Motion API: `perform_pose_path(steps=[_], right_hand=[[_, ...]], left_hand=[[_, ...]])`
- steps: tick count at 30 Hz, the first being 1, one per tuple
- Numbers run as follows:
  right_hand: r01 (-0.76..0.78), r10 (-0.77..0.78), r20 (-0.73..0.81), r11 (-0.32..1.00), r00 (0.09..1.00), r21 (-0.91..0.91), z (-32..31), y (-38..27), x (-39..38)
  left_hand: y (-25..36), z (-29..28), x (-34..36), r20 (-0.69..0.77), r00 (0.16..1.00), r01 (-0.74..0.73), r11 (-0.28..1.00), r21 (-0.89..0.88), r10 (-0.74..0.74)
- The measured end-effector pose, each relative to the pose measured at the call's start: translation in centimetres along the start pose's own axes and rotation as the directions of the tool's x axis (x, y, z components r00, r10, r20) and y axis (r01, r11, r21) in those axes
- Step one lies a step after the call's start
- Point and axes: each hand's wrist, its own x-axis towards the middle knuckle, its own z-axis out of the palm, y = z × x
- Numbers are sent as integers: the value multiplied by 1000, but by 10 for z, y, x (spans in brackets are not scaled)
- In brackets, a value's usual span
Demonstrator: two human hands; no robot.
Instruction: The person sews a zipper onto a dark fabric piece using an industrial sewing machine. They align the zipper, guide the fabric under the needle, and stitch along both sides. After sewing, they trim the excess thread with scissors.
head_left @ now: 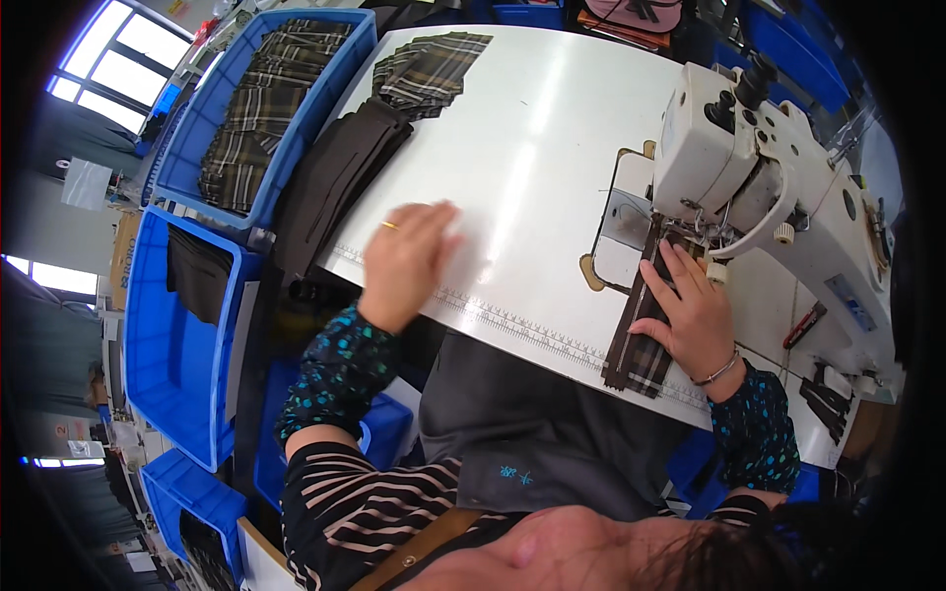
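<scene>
My right hand (690,310) lies flat with spread fingers on a layered cloth piece (645,364), dark brown with plaid beside it. The piece runs back under the needle area of a white sewing machine (724,148), where the machine head partly hides it. My left hand (406,264) is over the left part of the white table (532,177), slightly blurred, its fingers stretched out and holding nothing. Nearest to it on the left is a stack of dark brown cloth pieces (340,182). Plaid cloth pieces (434,69) lie behind that stack.
A blue bin (365,44) of plaid pieces stands at the far left. Closer in is another blue bin (177,345) with dark cloth. A printed ruler scale (522,330) follows the table's front edge. Right of the machine needle lies a red-and-black tool (805,325).
</scene>
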Motion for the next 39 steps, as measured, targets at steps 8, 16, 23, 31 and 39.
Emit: perform_pose_path(steps=[8,16,23,31,39], right_hand=[[0,0,-6,1000,1000,-7,2,2,-2],[15,-15,-24,1000,1000,-15,3,1,-1],[-37,37,12,999,999,5,2,1,-4],[-39,39,27,999,999,-2,-2,-1,-1],[-27,26,-34,1000,999,-10,-4,-4,1]], left_hand=[[-138,-29,-16,56,898,368,816,447,-436],[-154,-45,-6,159,932,157,760,631,-325],[-37,-75,38,162,980,26,892,451,-111],[115,-21,27,678,698,251,809,-532,229],[121,73,83,237,950,5,752,-659,202]])
